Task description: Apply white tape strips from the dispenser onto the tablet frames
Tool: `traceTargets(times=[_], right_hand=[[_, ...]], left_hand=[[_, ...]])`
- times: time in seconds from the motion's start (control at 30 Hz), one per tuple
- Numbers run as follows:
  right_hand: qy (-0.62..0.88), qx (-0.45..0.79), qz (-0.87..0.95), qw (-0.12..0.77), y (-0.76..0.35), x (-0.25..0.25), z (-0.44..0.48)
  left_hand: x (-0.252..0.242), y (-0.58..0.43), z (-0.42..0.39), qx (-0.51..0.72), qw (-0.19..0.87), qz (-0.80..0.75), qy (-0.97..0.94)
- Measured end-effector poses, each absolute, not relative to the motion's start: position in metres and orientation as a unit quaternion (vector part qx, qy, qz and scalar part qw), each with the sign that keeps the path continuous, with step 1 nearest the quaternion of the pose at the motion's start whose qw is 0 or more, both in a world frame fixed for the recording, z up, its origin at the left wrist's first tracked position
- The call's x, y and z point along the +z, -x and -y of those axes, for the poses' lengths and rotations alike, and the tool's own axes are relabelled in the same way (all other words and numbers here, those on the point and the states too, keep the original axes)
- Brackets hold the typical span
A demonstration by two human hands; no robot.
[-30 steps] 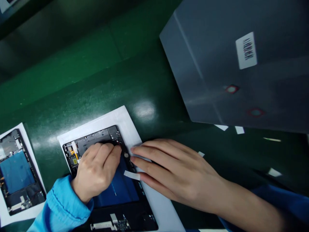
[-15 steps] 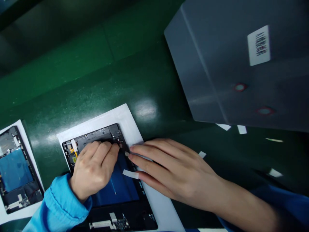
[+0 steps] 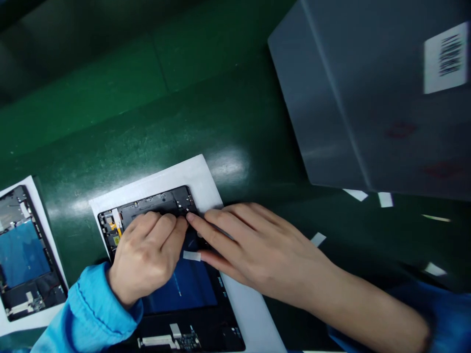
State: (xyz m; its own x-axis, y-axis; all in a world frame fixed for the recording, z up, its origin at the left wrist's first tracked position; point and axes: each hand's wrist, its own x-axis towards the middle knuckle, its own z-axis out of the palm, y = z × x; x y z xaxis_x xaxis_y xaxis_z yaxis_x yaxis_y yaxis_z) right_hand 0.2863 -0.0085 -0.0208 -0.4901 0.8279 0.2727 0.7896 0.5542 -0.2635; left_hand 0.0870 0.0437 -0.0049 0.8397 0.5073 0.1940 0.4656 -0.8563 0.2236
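An opened tablet (image 3: 191, 318) lies on a white sheet (image 3: 250, 314), showing a blue battery (image 3: 195, 287), a black frame and small circuit parts. My left hand (image 3: 149, 260) is closed over its upper part, fingertips pinched together at the frame's right side; what they grip is hidden. From the right, my right hand (image 3: 257, 245) reaches in with its fingers extended, the index tip against the left fingertips. At its thumb tip it carries a small white tape strip (image 3: 192, 255), which sticks out over the battery.
At left, a second opened tablet (image 3: 25, 255) lies on another white sheet (image 3: 44, 225). A large grey box (image 3: 368, 98) with a barcode label (image 3: 446, 58) stands at upper right. Several white scraps, one a small strip (image 3: 318, 239), lie on the green table surface (image 3: 165, 132).
My right index finger has moved up and left to meet the left fingertips, and the tape strip moved along with the thumb. The camera view has shifted slightly; my left hand stays closed.
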Motion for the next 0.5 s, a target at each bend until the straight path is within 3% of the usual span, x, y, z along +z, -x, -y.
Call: traceTargets(times=[0.5], right_hand=[[0.467,0.029,0.873,0.136,-0.2856,-0.0171,0.0089]], left_hand=[[-0.0019,-0.0901,-0.0465,0.112,0.069,-0.241,-0.962]])
